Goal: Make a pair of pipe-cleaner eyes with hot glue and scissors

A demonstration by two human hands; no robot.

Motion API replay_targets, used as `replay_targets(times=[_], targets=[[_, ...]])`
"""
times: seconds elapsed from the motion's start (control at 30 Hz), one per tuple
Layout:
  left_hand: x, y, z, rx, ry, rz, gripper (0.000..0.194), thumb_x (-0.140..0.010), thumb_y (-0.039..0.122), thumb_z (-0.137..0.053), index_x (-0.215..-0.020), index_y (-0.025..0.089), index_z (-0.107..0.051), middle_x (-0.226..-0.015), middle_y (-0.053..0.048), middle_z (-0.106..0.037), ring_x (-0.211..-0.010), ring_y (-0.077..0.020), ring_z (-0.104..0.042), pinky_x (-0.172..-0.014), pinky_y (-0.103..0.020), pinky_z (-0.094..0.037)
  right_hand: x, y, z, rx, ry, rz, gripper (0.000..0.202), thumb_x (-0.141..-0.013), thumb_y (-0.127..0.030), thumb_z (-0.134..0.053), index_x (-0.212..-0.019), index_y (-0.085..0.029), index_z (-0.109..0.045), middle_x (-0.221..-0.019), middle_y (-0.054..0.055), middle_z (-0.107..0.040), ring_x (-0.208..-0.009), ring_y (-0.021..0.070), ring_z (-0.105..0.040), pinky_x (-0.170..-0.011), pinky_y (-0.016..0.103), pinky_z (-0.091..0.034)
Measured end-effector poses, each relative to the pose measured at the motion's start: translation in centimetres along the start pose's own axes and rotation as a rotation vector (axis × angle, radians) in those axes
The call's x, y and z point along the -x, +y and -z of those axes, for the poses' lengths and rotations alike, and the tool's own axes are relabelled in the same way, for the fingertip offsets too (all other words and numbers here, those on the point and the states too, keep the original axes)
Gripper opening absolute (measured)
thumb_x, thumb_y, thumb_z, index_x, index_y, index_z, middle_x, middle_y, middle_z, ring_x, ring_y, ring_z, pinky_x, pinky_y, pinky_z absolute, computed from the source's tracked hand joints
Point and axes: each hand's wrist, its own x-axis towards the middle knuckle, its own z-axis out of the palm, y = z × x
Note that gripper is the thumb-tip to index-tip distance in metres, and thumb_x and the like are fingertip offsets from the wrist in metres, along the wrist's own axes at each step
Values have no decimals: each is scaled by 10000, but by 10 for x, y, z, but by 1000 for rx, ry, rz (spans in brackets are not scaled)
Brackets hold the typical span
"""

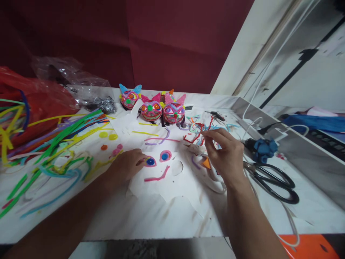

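Observation:
My left hand (128,163) is closed, its fingertips at the edge of a blue-centred eye piece (150,162) with a pink rim; a tiny yellowish bit shows there. A matching eye piece (165,156) and a bent pink strip (157,177) lie on white paper (161,190). Over on the right, my right hand (225,151) pinches thumb and finger together above red fuzzy stem scraps (194,138). What it holds, if anything, is too small to make out. Below its fingers sits an orange triangle (206,163) beside a roll of white tape (215,185).
Decorated cat-like heads (151,109) with coloured ears stand at the back. Fuzzy stems (67,133) and a red plastic bag (35,97) cover the left side. Black-handled scissors (275,181), a blue object (265,149) and a white cable (253,99) are on the right, beside a raised edge.

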Motion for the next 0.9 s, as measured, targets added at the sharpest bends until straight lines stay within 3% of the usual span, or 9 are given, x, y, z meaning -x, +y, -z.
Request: replay_targets(times=[0.23, 0.57, 0.9], targets=[[0, -2, -2, -1, 12, 2, 295, -919, 210, -511, -1086, 238, -753, -920, -47, -688, -795, -178, -631, -670, -278, -432, 1, -8, 1, 33, -36, 56, 219, -909, -113, -544, -961, -213, -730, -869, 78, -718, -774, 212, -683, -652, 332, -543], [3, -3, -4, 13, -10, -74, 314, -983, 205, -454, -1131, 200, -731, -1071, -86, -714, -954, -210, -672, -828, -320, -507, 6, -15, -5, -42, -132, 96, 233, -918, -76, -543, -995, -221, -708, -881, 74, -708, -799, 208, -695, -667, 325, -576], [1, -2, 0, 19, -18, -54, 268, -950, 198, -495, -1078, 197, -730, -990, -61, -721, -901, -196, -666, -764, -290, -477, 9, -16, -13, -60, -156, 128, 242, -902, -90, -543, -1000, -229, -714, -879, 63, -714, -779, 200, -700, -655, 317, -575]])
